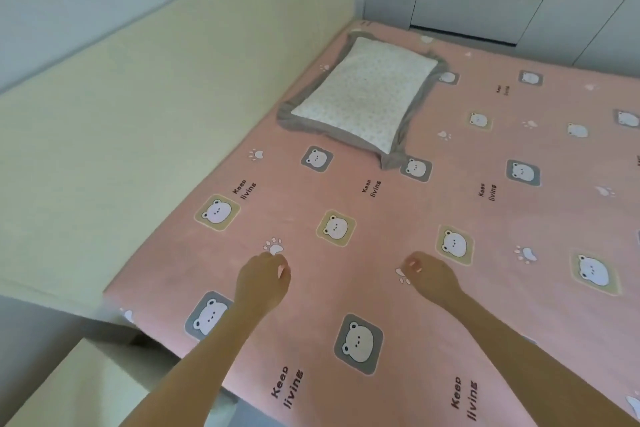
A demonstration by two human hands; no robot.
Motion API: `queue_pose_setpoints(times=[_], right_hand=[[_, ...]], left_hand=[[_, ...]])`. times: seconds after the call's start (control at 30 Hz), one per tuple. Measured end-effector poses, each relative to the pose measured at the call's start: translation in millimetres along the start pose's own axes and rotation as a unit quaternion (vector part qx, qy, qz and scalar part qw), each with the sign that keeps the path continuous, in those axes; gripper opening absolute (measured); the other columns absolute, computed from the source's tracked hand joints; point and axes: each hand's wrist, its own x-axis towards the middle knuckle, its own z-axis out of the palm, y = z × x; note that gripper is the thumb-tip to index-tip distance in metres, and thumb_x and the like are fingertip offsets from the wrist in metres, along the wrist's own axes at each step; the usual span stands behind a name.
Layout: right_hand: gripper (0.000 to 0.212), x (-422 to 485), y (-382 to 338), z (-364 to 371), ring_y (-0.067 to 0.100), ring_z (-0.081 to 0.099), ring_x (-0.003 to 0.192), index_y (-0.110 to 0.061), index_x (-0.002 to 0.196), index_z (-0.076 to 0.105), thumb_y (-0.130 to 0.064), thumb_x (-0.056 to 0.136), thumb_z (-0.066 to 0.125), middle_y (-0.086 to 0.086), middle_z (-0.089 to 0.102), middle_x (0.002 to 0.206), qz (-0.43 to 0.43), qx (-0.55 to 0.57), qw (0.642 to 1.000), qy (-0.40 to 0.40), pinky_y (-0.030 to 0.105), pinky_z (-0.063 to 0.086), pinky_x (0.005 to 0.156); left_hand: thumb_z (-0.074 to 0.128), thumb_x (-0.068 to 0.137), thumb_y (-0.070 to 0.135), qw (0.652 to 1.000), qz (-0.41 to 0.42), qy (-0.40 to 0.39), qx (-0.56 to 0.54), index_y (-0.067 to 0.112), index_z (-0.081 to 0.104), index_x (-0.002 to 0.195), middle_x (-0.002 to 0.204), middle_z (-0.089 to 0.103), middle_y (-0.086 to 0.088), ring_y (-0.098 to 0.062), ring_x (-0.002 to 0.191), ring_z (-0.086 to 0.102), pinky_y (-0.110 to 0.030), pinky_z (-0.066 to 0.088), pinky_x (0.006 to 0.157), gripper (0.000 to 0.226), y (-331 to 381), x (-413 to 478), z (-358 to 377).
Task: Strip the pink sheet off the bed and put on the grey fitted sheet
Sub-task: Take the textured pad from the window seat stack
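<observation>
Two grips: left grip point(263, 279) and right grip point(431, 274) reach side by side over the bed's near end, fingers loosely curled and clamped on nothing.
Pink sheet point(398, 218): on the mattress, stretched flat, not yet stripped; the grips look poised to pinch it up.
Pillow point(363, 94): in the far corner by the padded wall point(156, 114); likely must come off first.
Grey cloth point(389, 158): spread under the pillow; cannot tell whether it is the grey fitted sheet.
</observation>
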Motion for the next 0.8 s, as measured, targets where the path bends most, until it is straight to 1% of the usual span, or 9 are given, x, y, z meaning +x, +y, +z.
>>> queue_pose_setpoints(times=[0.07, 0.13, 0.3, 0.43, 0.5, 0.6, 0.7, 0.77, 0.8], right_hand=[[0.033, 39, -10, 10, 0.022, 0.056, 0.112, -0.017, 0.12, 0.056, -0.038, 0.096, 0.048, 0.002, 0.061, 0.119, 0.008, -0.006, 1.0, -0.006, 0.027, 0.037, 0.088], [0.041, 82, -18, 24, 0.022, 0.053, 0.119, -0.017, 0.129, 0.051, -0.041, 0.096, 0.047, 0.002, 0.056, 0.13, 0.004, -0.016, 1.0, -0.009, 0.028, 0.036, 0.095], [0.051, 178, -22, 69, 0.026, 0.041, 0.13, -0.02, 0.142, 0.038, -0.044, 0.097, 0.042, 0.004, 0.043, 0.144, 0.018, -0.06, 0.998, -0.017, 0.034, 0.034, 0.103], [0.06, 256, -8, 98, 0.029, 0.032, 0.134, -0.02, 0.148, 0.025, -0.047, 0.096, 0.04, 0.006, 0.037, 0.147, 0.028, -0.116, 0.993, 0.0, 0.042, 0.032, 0.106], [0.065, 302, 2, 108, 0.031, 0.026, 0.137, -0.02, 0.15, 0.017, -0.051, 0.096, 0.036, 0.009, 0.032, 0.15, 0.055, -0.151, 0.986, 0.034, 0.046, 0.027, 0.109], [0.07, 362, 19, 116, 0.034, 0.008, 0.145, -0.024, 0.152, 0.003, -0.058, 0.096, 0.025, 0.012, 0.012, 0.158, 0.102, -0.211, 0.971, 0.05, 0.055, 0.008, 0.113], [0.077, 408, 40, 135, 0.036, 0.0, 0.145, -0.025, 0.152, 0.0, -0.068, 0.089, 0.007, 0.016, 0.002, 0.159, 0.102, -0.234, 0.965, 0.057, 0.057, 0.0, 0.114], [0.082, 421, 52, 150, 0.038, 0.001, 0.145, -0.026, 0.152, 0.004, -0.068, 0.083, -0.003, 0.021, 0.004, 0.157, 0.078, -0.244, 0.961, 0.103, 0.057, 0.001, 0.114], [0.078, 420, 57, 157, 0.039, 0.005, 0.144, -0.025, 0.152, 0.008, -0.066, 0.086, 0.0, 0.022, 0.009, 0.156, 0.065, -0.247, 0.959, 0.126, 0.057, 0.002, 0.115]], left_hand=[[0.049, 0.093, 0.024, 1.0, -0.002, -0.002, -0.003, 0.016, 0.069, 0.102, 0.101, 0.064, -0.007, -0.028, 0.095, 0.058, -0.031, 0.043, 0.081, 0.023, -9, 30, 10], [0.049, 0.093, 0.024, 1.0, 0.0, -0.01, 0.004, 0.016, 0.069, 0.103, 0.103, 0.064, -0.008, -0.029, 0.095, 0.058, -0.032, 0.043, 0.08, 0.024, -19, 65, 26], [0.046, 0.095, 0.029, 0.994, -0.021, -0.108, 0.028, 0.018, 0.064, 0.118, 0.126, 0.058, -0.006, -0.028, 0.113, 0.053, -0.03, 0.043, 0.089, 0.031, -47, 145, 97], [0.046, 0.096, 0.034, 0.988, -0.008, -0.151, 0.04, 0.019, 0.057, 0.127, 0.122, 0.058, -0.005, -0.027, 0.113, 0.053, -0.033, 0.043, 0.092, 0.037, -59, 208, 156], [0.046, 0.096, 0.032, 0.993, -0.019, -0.114, -0.01, 0.017, 0.057, 0.127, 0.12, 0.059, -0.009, -0.028, 0.11, 0.054, -0.032, 0.042, 0.091, 0.036, -54, 251, 176], [0.048, 0.096, 0.025, 0.992, -0.024, -0.033, -0.116, 0.012, 0.055, 0.126, 0.112, 0.062, -0.01, -0.029, 0.104, 0.056, -0.035, 0.043, 0.088, 0.034, -36, 307, 192], [0.045, 0.092, 0.023, 0.979, 0.084, 0.08, -0.167, 0.008, 0.059, 0.117, 0.094, 0.066, -0.004, -0.025, 0.085, 0.061, -0.035, 0.048, 0.077, 0.032, -19, 360, 205], [0.044, 0.091, 0.026, 0.968, 0.122, 0.087, -0.2, 0.008, 0.062, 0.11, 0.088, 0.066, -0.001, -0.016, 0.075, 0.058, -0.029, 0.048, 0.073, 0.033, -5, 388, 211], [0.046, 0.093, 0.026, 0.962, 0.094, 0.069, -0.247, 0.009, 0.063, 0.108, 0.088, 0.065, 0.001, -0.012, 0.073, 0.057, -0.025, 0.048, 0.073, 0.028, 8, 405, 212]])
